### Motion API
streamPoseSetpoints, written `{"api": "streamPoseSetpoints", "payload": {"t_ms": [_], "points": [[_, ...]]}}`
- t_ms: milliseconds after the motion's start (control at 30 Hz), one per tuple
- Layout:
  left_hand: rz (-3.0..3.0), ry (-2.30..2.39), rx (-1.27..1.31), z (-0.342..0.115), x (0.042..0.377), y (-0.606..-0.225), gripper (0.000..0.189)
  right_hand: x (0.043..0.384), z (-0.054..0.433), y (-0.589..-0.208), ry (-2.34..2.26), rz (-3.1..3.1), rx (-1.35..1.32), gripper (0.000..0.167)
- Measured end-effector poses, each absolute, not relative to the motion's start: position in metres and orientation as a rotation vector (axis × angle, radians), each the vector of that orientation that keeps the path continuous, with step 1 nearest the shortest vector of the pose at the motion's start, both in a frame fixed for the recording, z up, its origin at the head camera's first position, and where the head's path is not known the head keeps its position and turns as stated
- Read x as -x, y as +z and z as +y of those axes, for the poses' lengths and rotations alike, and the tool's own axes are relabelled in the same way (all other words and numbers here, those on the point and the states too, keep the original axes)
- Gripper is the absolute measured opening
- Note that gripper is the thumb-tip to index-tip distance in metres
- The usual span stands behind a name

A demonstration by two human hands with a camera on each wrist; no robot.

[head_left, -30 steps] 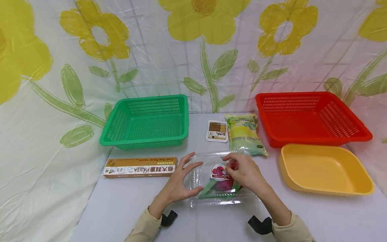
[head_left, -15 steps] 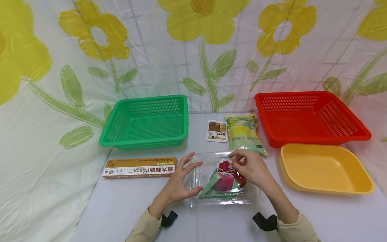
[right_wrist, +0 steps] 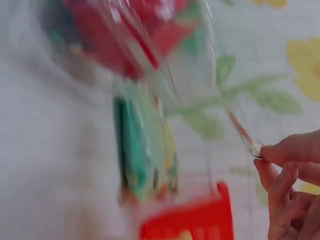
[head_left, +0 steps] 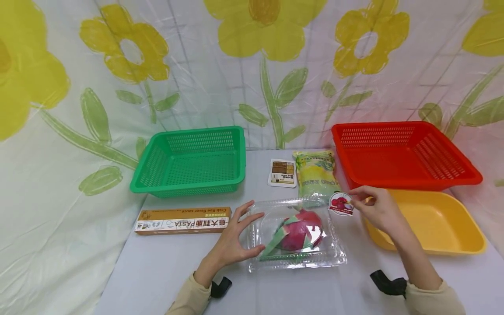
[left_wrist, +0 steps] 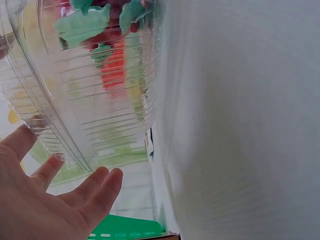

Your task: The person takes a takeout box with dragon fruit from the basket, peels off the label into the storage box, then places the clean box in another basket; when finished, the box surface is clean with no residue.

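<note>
1. R hand (head_left: 376, 208) pinches round label (head_left: 341, 204) betw. thumb & finger — by far R corner of clear box (head_left: 297, 265).
2. L hand (head_left: 232, 238), fingers spread, at box's L end.
3. Dragon fruit (head_left: 299, 231) inside, box on wht. table (head_left: 295, 295).

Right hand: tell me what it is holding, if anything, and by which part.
The right hand pinches a round label by its edge, on the right side in the head view.
</note>
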State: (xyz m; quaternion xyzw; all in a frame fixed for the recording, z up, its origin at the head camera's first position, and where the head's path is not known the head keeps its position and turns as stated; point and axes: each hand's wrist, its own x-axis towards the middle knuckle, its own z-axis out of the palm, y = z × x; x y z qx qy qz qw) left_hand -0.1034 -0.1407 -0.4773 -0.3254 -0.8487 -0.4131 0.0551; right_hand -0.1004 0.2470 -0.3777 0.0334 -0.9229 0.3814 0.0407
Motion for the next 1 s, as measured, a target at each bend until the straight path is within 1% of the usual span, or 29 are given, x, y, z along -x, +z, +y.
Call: {"api": "streamPoseSetpoints", "payload": {"t_ms": [100,267,367,500,767,1000], "points": [[-2.58,-1.262,0.984,-0.141,0.103,-0.478,0.075,0.105,0.282,-0.376,1.195,-2.869,-0.011,0.028],[-2.581,-1.266,0.975,-0.141,0.104,-0.478,0.075,0.12,0.342,-0.377,1.267,-3.006,0.135,0.046],[-2.585,-1.275,0.98,-0.141,0.104,-0.479,0.075,0.126,0.37,-0.381,1.288,-3.091,0.157,0.049],[-2.592,-1.283,0.983,-0.14,0.103,-0.48,0.075,0.13,0.393,-0.385,1.3,-3.177,0.149,0.048],[-2.576,-1.279,0.986,-0.138,0.105,-0.48,0.075,0.132,0.416,-0.399,1.263,-3.293,0.098,0.039],[-2.566,-1.285,0.998,-0.138,0.105,-0.48,0.074,0.131,0.429,-0.414,1.261,-3.345,0.239,0.036]]}}
